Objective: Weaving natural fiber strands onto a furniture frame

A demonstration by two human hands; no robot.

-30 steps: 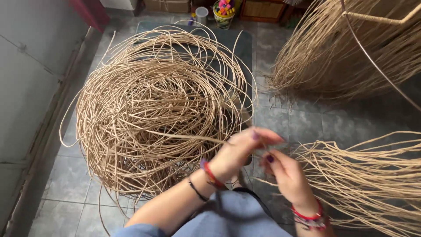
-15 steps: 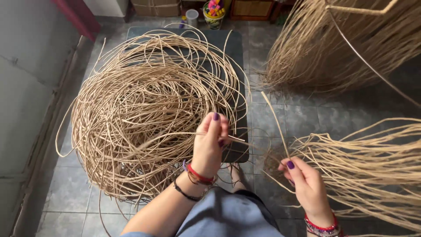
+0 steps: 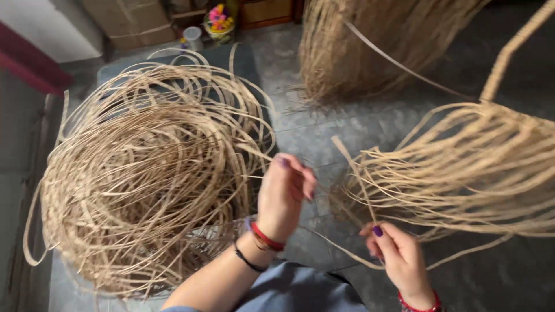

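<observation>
You hold one thin cane strip (image 3: 347, 167) btw. your two hands: it rises from your right hand (image 3: 399, 260), low and right of centre, goes up and a bit left past the loose strands, and its free tip ends above the grey floor tiles (image 3: 306, 133). Your right hand is closed on this strip, thumb and fingers pinched together on it, purple nail on top, red bracelet at the wrist. A second strip runs from under this hand to the left, low over the floor, toward your left wrist. Your left hand (image 3: 283, 193) is raised just right of the big coil (image 3: 144, 179), fingers curled together; a thin strip from the coil meets the fingertips, but I cannot tell for sure if it is gripped or only touching. Red and black bands sit on the left wrist. The coil is a wide round tangle of pale cane, lying on the floor at the left, partly over a dark mat (image 3: 231, 58). At the right, a bundle of long strands (image 3: 474, 173) hangs sideways, very near your right hand. Another bundle (image 3: 376, 46) stands at top centre. Far back, near the wall, a small pot with coloured flowers (image 3: 218, 20) and a white cup (image 3: 192, 37). Your blue-clothed lap (image 3: 295, 289) is at the bottom edge.
</observation>
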